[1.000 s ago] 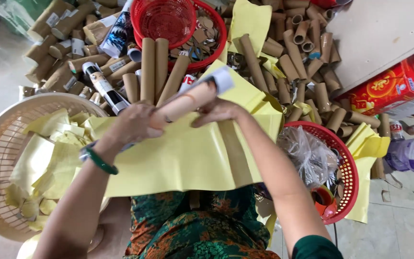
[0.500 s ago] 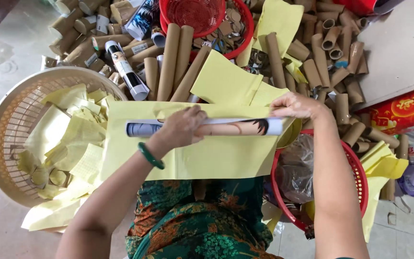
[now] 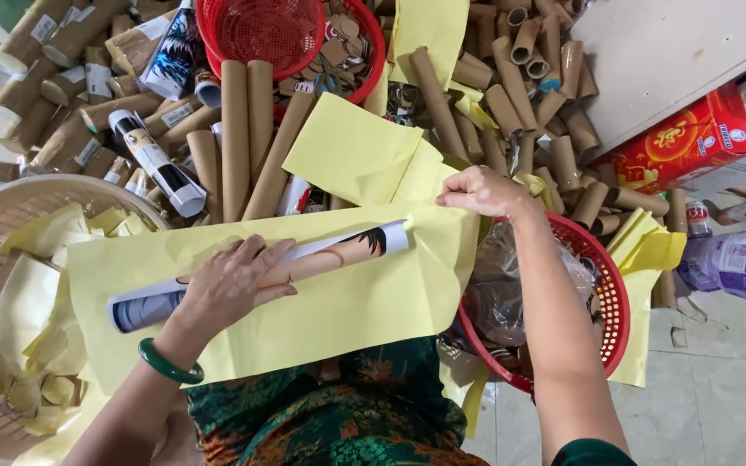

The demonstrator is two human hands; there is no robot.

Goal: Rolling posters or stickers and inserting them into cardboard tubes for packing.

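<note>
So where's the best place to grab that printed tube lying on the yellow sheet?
Probably around the middle of the printed tube, from above, where the left hand presses it. It lies flat and round, so it rolls; its right end is bare, beside the right hand on the yellow sheet.

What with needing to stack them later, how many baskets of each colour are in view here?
Red baskets: 3
Beige basket: 1
Total: 4
</note>
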